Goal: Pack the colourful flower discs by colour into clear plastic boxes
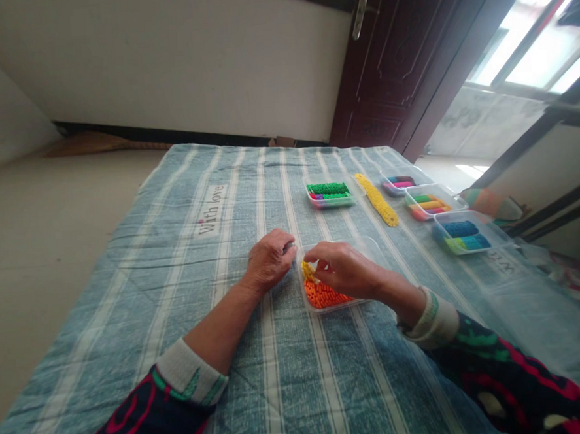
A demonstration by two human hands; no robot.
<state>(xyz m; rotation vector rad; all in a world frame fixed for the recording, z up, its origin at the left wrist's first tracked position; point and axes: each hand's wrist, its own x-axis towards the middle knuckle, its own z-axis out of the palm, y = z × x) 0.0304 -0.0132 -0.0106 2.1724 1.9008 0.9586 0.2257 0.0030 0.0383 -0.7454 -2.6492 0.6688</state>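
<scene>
A clear plastic box point(370, 246) stands on the striped cloth, with a bumpy orange piece point(324, 296) lying in it. My right hand point(345, 266) reaches over this box, its fingers pinched on a small yellow bumpy piece point(308, 271) at the box's left side. The hand and wrist hide much of the box's right part. My left hand point(273, 257) rests on the cloth just left of the box, fingers curled in. Whatever may be inside those fingers is hidden.
Beyond my hands stand a box with green rolls point(330, 205), a long yellow strip point(378, 200), a box with dark and pink rolls point(400, 182), a box with orange and green rolls point(429, 203) and a box with blue rolls point(463, 236). A door point(402, 53) is behind.
</scene>
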